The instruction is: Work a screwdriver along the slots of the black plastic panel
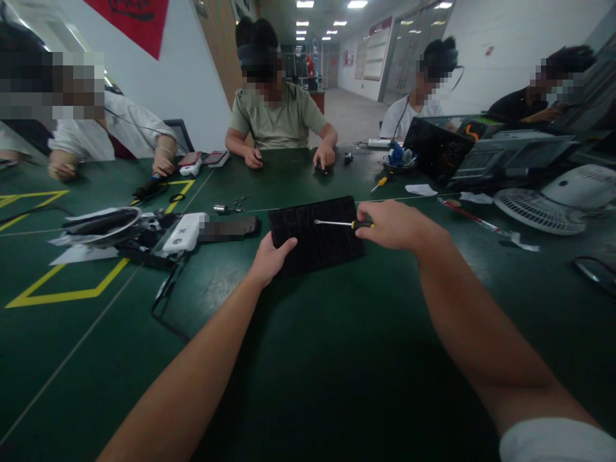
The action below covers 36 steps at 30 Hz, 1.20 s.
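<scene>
A flat black rectangular panel (327,247), slightly tilted, is held above the green table in front of me. My left hand (274,258) grips its left edge, thumb on top and fingers hidden underneath. In my right hand (392,224) is a screwdriver (337,223) with a yellow and black handle, pinched between thumb and fingers. Its shaft points left across the panel's face. Whether the tip touches the panel I cannot tell. The right hand is close to the panel's right edge.
Left on the green table (308,385) are a phone (231,228), a white device (181,232) and a cable. Several small metal parts (228,208) lie beyond them. Another screwdriver (382,183), a white fan (543,199) and computer casings (510,157) are at right. Several people sit around the table.
</scene>
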Available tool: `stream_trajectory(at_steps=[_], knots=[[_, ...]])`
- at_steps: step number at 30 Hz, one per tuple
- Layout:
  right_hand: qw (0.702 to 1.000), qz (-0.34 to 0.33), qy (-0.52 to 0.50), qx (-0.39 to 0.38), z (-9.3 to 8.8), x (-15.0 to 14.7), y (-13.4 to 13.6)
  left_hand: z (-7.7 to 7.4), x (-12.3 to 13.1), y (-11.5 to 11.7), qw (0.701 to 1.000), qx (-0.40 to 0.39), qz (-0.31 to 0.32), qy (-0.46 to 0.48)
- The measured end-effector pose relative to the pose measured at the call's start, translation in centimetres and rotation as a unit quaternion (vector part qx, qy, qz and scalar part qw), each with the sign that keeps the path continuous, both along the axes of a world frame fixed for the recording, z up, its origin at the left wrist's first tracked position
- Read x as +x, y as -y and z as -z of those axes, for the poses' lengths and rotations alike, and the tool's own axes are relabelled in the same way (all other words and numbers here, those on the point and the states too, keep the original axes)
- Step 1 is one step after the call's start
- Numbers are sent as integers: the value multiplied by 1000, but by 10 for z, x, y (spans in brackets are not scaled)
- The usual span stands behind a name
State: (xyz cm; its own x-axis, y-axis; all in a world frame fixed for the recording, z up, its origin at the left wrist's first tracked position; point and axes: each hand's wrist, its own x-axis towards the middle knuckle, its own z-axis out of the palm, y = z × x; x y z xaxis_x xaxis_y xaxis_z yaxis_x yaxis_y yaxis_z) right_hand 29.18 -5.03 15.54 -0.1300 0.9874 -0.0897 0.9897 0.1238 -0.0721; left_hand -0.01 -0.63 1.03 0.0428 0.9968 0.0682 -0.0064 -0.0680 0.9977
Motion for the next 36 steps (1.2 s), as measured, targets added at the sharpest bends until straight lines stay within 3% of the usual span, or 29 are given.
stream_trajectory(at_steps=[11, 22, 36], knots=[[1000, 4, 10, -2, -6, -4, 5, 7, 0, -4, 1000, 13, -10, 2], [999, 14, 19, -35, -13, -7, 8, 3, 1, -1, 1000, 8, -10, -3], [1000, 1, -9, -4, -5, 1, 3, -1, 2, 1, 1000, 6, 0, -6]])
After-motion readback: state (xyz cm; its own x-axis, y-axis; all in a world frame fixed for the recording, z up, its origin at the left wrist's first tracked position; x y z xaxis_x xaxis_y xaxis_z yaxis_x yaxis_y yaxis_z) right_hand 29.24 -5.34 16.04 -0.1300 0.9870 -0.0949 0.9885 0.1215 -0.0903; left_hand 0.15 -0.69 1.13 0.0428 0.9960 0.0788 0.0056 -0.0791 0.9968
